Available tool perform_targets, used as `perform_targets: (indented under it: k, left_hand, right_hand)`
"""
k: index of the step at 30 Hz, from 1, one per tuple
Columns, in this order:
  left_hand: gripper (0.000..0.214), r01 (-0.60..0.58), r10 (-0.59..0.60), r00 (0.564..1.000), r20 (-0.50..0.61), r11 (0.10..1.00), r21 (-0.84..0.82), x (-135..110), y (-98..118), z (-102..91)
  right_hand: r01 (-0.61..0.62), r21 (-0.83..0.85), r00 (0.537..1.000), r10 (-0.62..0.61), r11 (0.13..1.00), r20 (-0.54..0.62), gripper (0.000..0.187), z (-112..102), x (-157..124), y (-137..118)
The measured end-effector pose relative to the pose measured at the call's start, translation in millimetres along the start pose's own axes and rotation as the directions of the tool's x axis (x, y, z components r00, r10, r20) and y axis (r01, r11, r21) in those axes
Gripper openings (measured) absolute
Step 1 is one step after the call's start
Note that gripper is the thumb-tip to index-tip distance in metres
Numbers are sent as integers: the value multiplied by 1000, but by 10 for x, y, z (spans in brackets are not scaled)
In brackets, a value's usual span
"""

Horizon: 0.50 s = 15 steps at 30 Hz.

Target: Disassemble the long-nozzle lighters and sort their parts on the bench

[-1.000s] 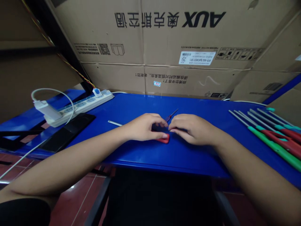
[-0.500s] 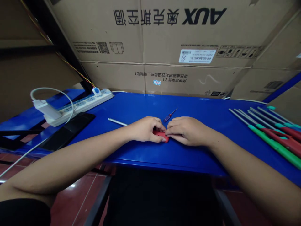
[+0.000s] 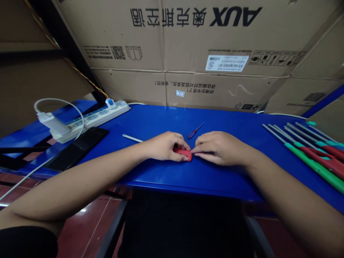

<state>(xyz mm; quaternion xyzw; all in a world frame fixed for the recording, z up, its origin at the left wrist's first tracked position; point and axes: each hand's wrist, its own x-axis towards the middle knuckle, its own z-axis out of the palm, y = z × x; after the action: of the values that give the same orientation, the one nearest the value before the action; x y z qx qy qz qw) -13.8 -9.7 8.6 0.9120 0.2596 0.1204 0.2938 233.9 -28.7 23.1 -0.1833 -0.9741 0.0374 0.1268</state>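
Observation:
My left hand [image 3: 165, 146] rests on the blue table top [image 3: 161, 120], its fingers curled over the left end of a small red plastic piece [image 3: 182, 153]. My right hand [image 3: 217, 148] comes in from the other side, with its fingertips pinched at the red piece's right end. A thin bright metal sliver [image 3: 191, 153] shows at that pinch; it is too small to name. Just beyond my hands lies a small screwdriver [image 3: 194, 132] with a blue handle. A white rod [image 3: 131, 138] lies to the left of my left hand, partly hidden by it.
A white power strip [image 3: 90, 122] with a plugged-in adapter and cables lies at the table's left, beside a flat black device [image 3: 80, 148]. Several long screwdrivers [image 3: 309, 150] with red and green handles lie at the right. Cardboard boxes stand behind the table.
The red piece has shifted up and turned, and more of it shows between my hands. My right fingertips have drawn back to its right end. The view has tilted slightly.

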Motion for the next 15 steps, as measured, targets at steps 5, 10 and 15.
perform_targets:
  k: [5, 10, 15]
  left_hand:
    - [31, 6, -6, 1000, -2, 1000, 12, 1, 8, -8]
    - [31, 3, -3, 1000, -9, 1000, 6, -3, 4, 0]
    - [31, -25, 26, 999, -20, 999, 24, -3, 17, 6]
  right_hand:
    - [39, -37, 999, -38, 999, 13, 28, 20, 17, -13]
    - [36, -22, 999, -36, 999, 20, 29, 30, 30, -30]
    - [35, 35, 999, -36, 999, 17, 29, 55, 31, -23]
